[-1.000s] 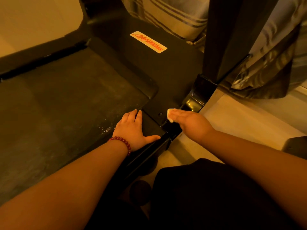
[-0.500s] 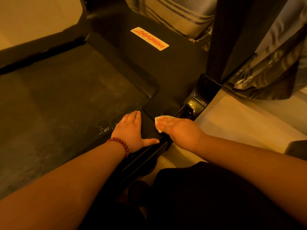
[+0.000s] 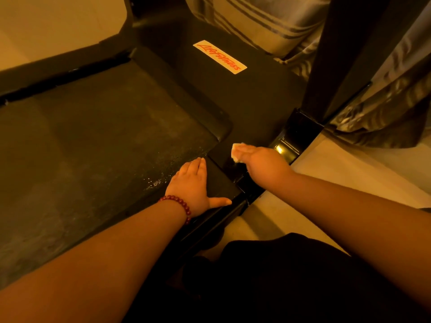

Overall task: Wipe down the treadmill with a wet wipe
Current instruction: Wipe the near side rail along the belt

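Pressing one small white wet wipe (image 3: 234,152) onto the black treadmill (image 3: 245,101) deck corner, my right hand (image 3: 264,165) has its fingers curled over it. My left hand (image 3: 190,186) lies flat on the side rail, fingers straight, holding nothing, one red bead bracelet (image 3: 180,205) at the wrist. I count one white logo sticker (image 3: 219,56) on its hood.

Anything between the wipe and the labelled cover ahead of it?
Nothing visible does. The wet wipe, held by the right hand, has bare black cover ahead up to the label; the left hand rests on the rail, nearer the person.
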A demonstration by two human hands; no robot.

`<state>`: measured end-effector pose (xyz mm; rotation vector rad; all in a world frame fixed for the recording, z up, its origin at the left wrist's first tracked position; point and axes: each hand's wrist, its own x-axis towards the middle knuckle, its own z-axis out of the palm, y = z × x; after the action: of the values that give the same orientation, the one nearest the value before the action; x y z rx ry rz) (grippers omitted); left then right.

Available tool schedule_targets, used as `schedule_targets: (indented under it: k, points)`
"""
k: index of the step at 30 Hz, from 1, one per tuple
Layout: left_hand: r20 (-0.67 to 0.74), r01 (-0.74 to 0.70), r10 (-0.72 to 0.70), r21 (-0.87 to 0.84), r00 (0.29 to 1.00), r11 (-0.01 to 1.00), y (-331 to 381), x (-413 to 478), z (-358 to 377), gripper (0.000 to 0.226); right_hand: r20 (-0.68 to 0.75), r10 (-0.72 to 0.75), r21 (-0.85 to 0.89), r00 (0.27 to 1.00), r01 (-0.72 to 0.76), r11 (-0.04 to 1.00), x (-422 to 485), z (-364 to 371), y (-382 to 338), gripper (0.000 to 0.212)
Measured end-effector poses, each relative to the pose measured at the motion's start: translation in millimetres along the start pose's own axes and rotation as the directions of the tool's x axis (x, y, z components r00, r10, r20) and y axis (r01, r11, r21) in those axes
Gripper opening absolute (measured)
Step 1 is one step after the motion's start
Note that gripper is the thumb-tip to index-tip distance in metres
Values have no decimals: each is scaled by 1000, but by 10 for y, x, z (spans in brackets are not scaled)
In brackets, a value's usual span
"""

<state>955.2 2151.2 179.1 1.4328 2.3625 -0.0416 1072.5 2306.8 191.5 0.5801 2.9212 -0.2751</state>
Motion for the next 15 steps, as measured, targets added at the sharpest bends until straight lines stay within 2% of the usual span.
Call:
schedule_targets:
  k: [2,5,6,9,11,12,15]
  points:
    - [-5,2,-2,-4,1000,1000,1,0,-4,125,-24,31,-16,999,-31,999,55,21,-81,55]
    - [-7,-6,5,-11,1000,1000,-5,3,7,124,60,-144,-18,988,146,989,44,103,-178,55]
    - [-5,-5,5,-13,1000,1000,-4,6,9,124,69,-160,-22,985,162,987,54,82,-135,56]
    - [11,1,-1,-18,1000,1000,-12,20,-6,125,2,9,11,1000,-9,1000,204,-51,45,61]
    - [6,5,-5,-30,1000,1000,-12,19,-8,126,-41,47,10,998,-47,999,265,-93,2,60]
    - [0,3,-3,-31,1000,1000,-8,15,-8,125,-47,-1,17,999,2,1000,266,-61,-64,56]
    - [-7,7,-7,-33,1000,999,-2,12,0,125,59,-205,-5,977,205,979,196,59,-182,51]
